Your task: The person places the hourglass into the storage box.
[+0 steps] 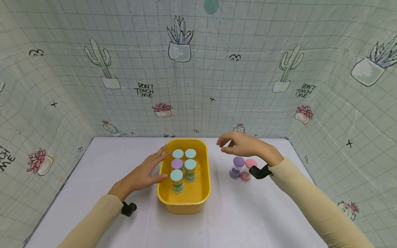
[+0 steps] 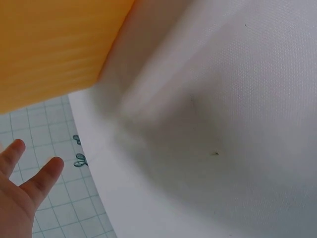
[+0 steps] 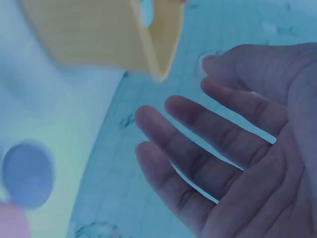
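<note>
Head: five timers (image 1: pixel 183 167) in tub (image 1: pixel 184 200), two outside (image 1: pixel 241 168).

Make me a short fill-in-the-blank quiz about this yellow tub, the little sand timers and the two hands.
The yellow tub holds ____ sand timers.
Outside the tub, beside the purple-capped timer, stands one with a ____ cap.
The left hand rests against the tub's ____ side.
The right hand hangs above the table, holding ____.

Missing words: five; pink; left; nothing

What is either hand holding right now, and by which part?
Nothing is held. The left hand lies flat beside the yellow bin, fingers at its rim; the right hand hovers empty above the table.
</note>
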The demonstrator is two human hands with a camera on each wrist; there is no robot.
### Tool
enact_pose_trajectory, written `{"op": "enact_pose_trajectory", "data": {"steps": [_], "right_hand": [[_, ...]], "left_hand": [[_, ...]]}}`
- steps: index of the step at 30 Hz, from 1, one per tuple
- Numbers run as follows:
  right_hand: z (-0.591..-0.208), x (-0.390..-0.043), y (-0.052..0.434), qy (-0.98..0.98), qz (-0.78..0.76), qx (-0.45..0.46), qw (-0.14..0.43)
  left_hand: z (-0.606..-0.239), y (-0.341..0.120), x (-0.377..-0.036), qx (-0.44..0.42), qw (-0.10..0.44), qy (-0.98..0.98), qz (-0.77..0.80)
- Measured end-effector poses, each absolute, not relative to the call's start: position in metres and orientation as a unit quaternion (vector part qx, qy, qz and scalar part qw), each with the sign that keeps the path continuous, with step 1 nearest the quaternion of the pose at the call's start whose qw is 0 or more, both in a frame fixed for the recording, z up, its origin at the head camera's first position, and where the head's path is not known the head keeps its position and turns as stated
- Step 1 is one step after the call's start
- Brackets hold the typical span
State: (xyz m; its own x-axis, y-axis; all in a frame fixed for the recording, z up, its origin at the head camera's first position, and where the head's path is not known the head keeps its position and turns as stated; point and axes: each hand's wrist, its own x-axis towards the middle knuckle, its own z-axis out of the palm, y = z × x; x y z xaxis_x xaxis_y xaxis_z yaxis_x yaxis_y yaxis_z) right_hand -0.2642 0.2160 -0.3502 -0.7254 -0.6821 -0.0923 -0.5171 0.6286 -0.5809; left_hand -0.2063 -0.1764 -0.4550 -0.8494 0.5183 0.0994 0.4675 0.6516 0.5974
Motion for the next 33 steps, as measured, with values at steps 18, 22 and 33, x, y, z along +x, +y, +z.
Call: {"op": "enact_pose_trajectory", "data": {"steps": [18, 22, 33], "right_hand": [[-0.399, -0.264, 0.266, 0.917, -0.24, -0.246, 0.203], [-0.407, -0.265, 0.269, 0.919, -0.227, -0.24, 0.217], [-0.421, -0.269, 0.268, 0.923, -0.207, -0.23, 0.231]], "left_hand": [[-0.457, -0.177, -0.206, 0.27, 0.039, 0.906, 0.324], [-0.457, -0.176, -0.206, 0.267, 0.04, 0.907, 0.323], [-0.458, -0.177, -0.205, 0.272, 0.037, 0.906, 0.322]]}}
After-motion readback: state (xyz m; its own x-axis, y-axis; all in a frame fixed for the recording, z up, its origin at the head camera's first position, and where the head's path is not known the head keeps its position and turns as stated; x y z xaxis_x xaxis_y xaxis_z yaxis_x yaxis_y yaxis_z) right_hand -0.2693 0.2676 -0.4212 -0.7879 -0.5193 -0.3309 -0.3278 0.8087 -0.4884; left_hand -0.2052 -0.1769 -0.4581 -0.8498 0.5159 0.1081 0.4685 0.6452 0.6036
